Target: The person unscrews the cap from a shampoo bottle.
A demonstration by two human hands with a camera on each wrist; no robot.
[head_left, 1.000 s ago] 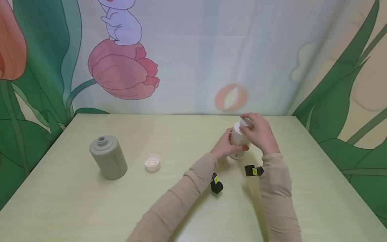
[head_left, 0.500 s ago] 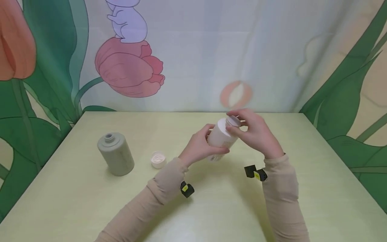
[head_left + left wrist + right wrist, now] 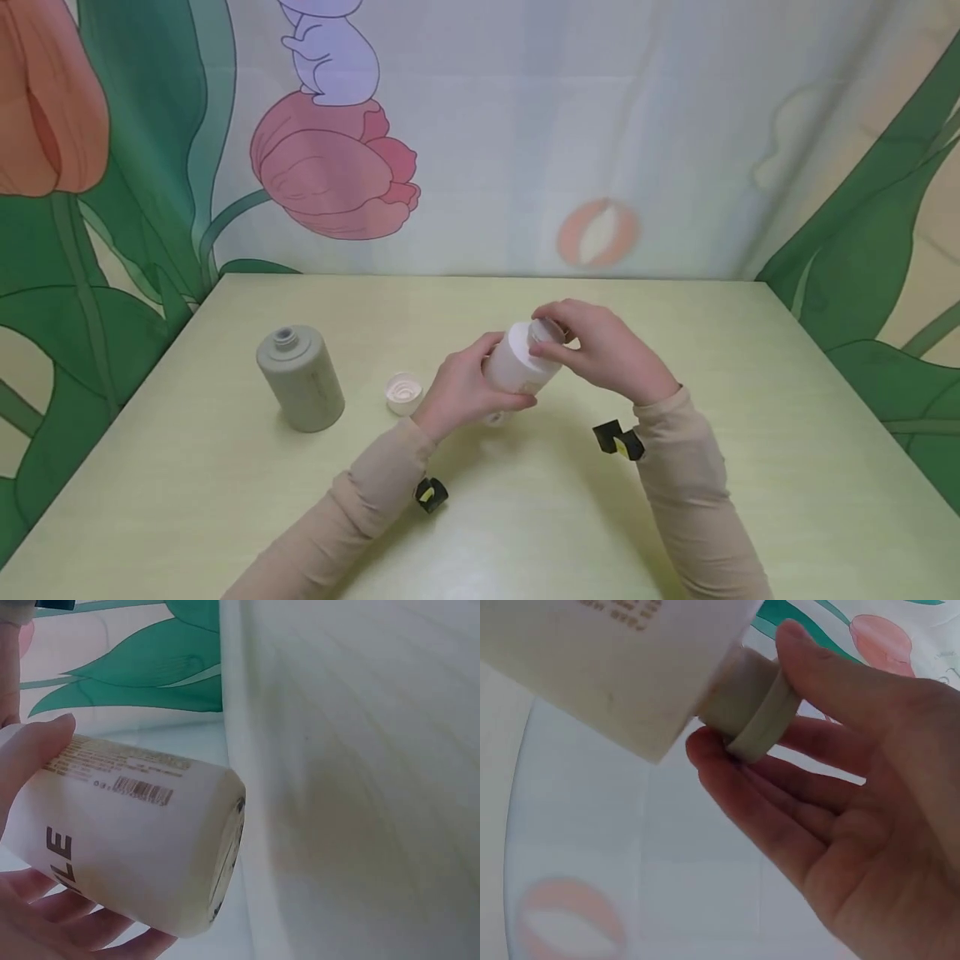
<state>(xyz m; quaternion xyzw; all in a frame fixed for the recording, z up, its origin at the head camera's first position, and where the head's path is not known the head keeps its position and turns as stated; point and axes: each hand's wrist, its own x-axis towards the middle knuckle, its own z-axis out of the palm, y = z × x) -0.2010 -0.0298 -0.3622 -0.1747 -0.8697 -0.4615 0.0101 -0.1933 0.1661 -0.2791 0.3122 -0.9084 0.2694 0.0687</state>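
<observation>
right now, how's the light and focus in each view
Head: soft shadows on the table, a pale sheen at its near side; left wrist: the barcode on the bottle stands out, the small print too soft to read; right wrist: the right hand dim, the bottle's lettering blurred.

Table: a broad, flat, pale yellow-green surface with a smooth finish (image 3: 480, 533), showing soft shadows and a brighter patch toward the front.
Table edges: the far one runs straight across; the two sides spread apart toward the viewer.
Bottle: a grey-green, cylindrical one with a narrow, uncapped neck (image 3: 302, 383), standing upright on the left part of the table.
Cap: a small, round, white one with concentric rings on its upper side (image 3: 404, 393), right of the bottle, near but not touching.
</observation>
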